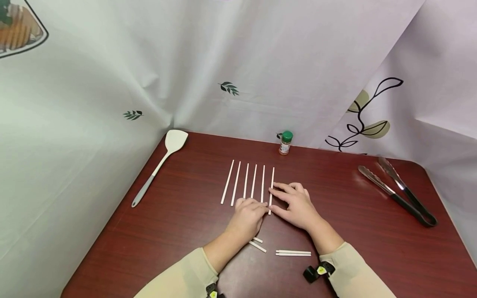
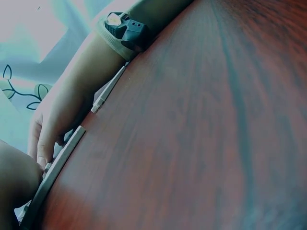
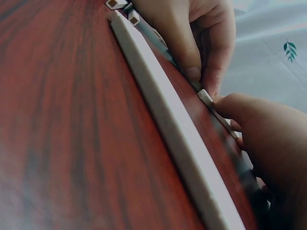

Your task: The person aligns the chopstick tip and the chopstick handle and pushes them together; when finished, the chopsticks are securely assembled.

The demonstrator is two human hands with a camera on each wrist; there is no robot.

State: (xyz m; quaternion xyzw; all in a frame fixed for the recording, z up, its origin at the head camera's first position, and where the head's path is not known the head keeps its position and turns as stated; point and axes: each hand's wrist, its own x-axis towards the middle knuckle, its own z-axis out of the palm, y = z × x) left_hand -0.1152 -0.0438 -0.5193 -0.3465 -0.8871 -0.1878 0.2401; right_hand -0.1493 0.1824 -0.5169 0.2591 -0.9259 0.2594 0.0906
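A row of slim white sticks (image 1: 227,182) lies side by side on the dark red table (image 1: 179,248). My right hand (image 1: 298,205) holds the rightmost white stick (image 1: 273,176), its thumb near the lower end and its fingertips further up. My left hand (image 1: 246,218) rests over the lower ends of neighbouring sticks. Its thumb and forefinger reach the lower end of that rightmost stick, close to my right thumb. In the right wrist view, the end of the stick (image 3: 205,97) shows between the two hands. Whether the left fingers pinch it is hidden.
Two loose sticks (image 1: 258,247) lie partly under my left forearm, and a pair (image 1: 293,253) lies near my right wrist. A white spatula (image 1: 160,165) is at the left, a green-capped spice jar (image 1: 285,143) at the back, and metal tongs (image 1: 400,194) at the right.
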